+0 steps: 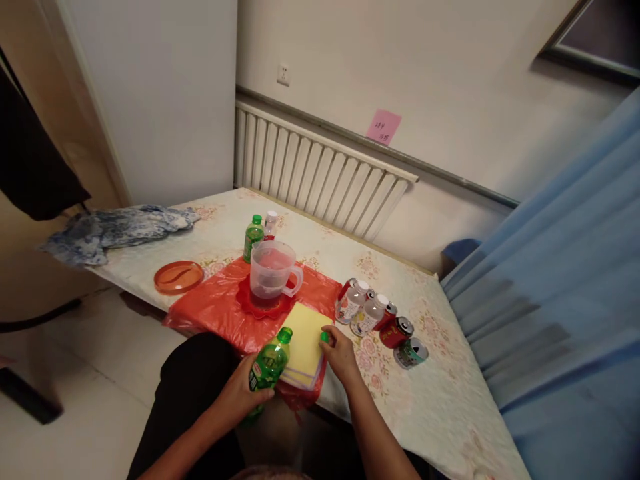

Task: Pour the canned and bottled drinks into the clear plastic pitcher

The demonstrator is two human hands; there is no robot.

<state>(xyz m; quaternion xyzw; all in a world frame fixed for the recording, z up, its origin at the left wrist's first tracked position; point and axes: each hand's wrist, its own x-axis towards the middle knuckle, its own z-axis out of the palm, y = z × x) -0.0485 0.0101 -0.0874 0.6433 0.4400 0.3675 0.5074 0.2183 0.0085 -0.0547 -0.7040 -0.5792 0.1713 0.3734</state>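
My left hand [243, 393] is wrapped around a green plastic bottle [271, 362], tilted a little to the right, its mouth uncapped. Between the fingertips of my right hand [341, 353] is a small green bottle cap [325, 337], held to the right of the bottle. Under both lies a stack of yellow cloths [306, 337] with pale purple edges. Behind the bottle, a clear plastic measuring jug [270, 272] containing liquid stands on a red scalloped plate [245, 298]. A red plastic sheet [207, 307] spreads beneath them.
Another green bottle [254, 237] and a white-capped bottle [271, 224] stand behind the jug. Clear bottles [369, 315] and several cans [397, 332] stand at right. An orange round lid [178, 277] and crumpled blue-white cloth [125, 230] lie left. A radiator [320, 167] lines the wall.
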